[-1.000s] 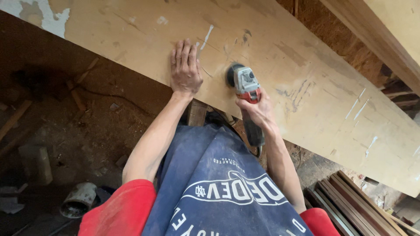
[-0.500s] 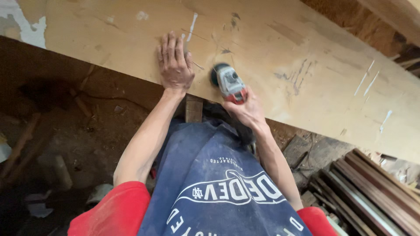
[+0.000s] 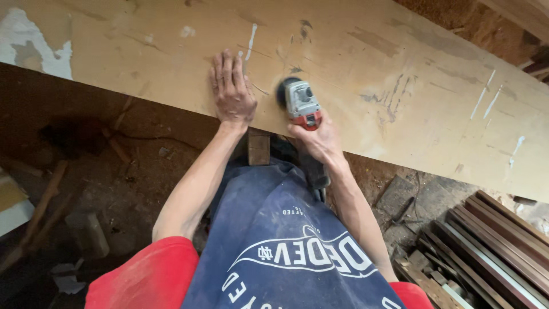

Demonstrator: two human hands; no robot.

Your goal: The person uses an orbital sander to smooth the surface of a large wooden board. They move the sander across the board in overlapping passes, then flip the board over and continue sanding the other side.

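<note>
Fingers of our left hand pressed together, flat on long pale scuffed wooden board; right hand grips grey-red angle grinder, mid-sanding; next pass needs steady pressure.

No packages, signs, screens (white print on navy apron)

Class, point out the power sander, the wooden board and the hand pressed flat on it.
power sander (image 3: 301,103), head view, grey body.
wooden board (image 3: 354,63), head view, bare face.
left hand (image 3: 231,94), head view, back of hand.
</note>
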